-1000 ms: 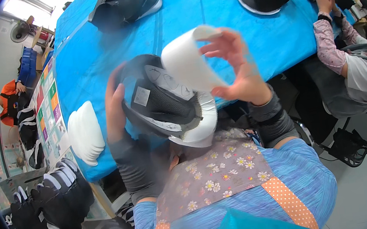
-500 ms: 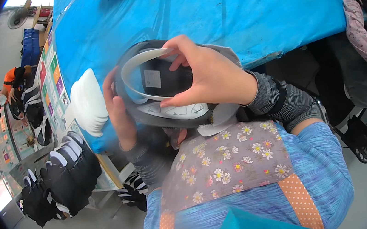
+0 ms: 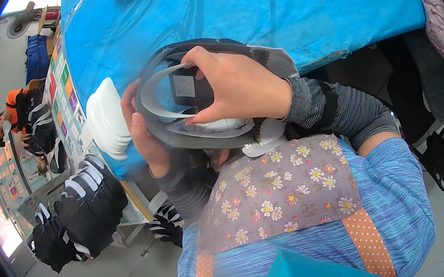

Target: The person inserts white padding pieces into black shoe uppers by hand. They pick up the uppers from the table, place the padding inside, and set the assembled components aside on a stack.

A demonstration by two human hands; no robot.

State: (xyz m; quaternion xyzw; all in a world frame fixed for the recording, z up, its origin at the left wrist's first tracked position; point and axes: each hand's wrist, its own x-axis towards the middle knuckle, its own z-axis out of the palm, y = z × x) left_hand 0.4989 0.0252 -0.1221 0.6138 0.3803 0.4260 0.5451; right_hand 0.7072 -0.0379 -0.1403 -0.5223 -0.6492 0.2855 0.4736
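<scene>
At the near edge of the table I hold a black and grey shoe upper [image 3: 180,139] with its opening facing up. Its far-left rim is cupped by my left hand [image 3: 146,140], the thumb against the side. My right hand [image 3: 245,82] pinches a thin white piece [image 3: 150,94], bent into a U, by its two ends. That piece stands along the inside of the upper's left end. Within the upper show a pale label [image 3: 185,86] and a white panel with dark lines [image 3: 223,128]. My right palm hides part of the opening.
A stack of white curved pieces [image 3: 107,120] lies on the blue-covered table [image 3: 317,8], left of my hands. Several black uppers with white tongues [image 3: 88,212] are piled on a lower-left stand. A person in orange [image 3: 14,104] is at far left; another person's sleeve [image 3: 440,28] shows at right.
My right hand has moved left with the white piece, which sits closer against the upper's left end. At the right, the other person's hand has partly left the view.
</scene>
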